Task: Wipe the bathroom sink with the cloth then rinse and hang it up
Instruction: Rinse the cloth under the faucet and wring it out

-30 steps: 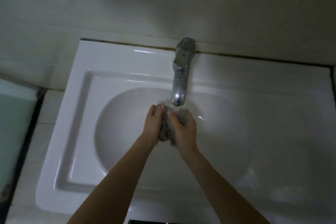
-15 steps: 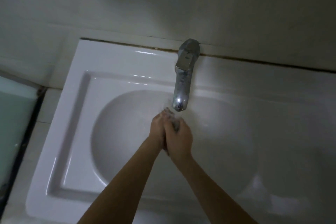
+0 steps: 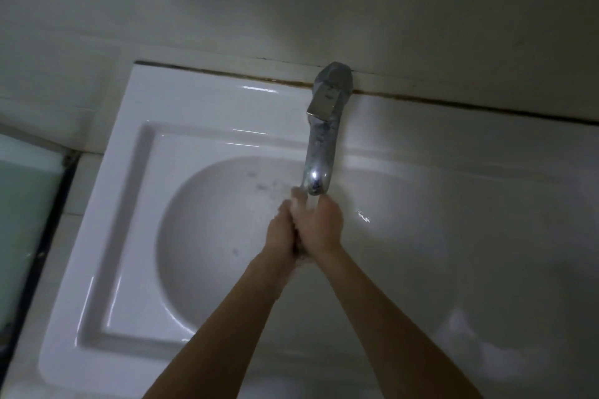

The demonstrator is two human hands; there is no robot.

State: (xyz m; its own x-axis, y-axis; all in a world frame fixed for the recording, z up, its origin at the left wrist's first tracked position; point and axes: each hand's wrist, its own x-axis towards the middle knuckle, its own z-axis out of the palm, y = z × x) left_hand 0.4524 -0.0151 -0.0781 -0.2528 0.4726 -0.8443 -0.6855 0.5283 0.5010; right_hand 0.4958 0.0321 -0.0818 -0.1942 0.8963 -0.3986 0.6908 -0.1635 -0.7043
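Observation:
A white bathroom sink (image 3: 136, 236) fills the view, with a chrome tap (image 3: 322, 139) at its back edge. Water runs from the spout onto my hands. My left hand (image 3: 281, 232) and my right hand (image 3: 321, 223) are pressed together just below the spout, over the basin. They squeeze the grey cloth (image 3: 299, 249) between them; only a thin dark sliver of it shows at the heels of my palms, the rest is hidden.
A pale tiled wall (image 3: 291, 3) rises behind the sink, with a dark grimy seam along the joint. A greenish panel (image 3: 22, 204) stands left of the sink beyond a narrow tiled ledge. Splash drops lie in the basin.
My hands have closed tighter around the cloth and moved up under the spout. The cloth, plainly visible a second ago, is now almost wholly hidden between my palms.

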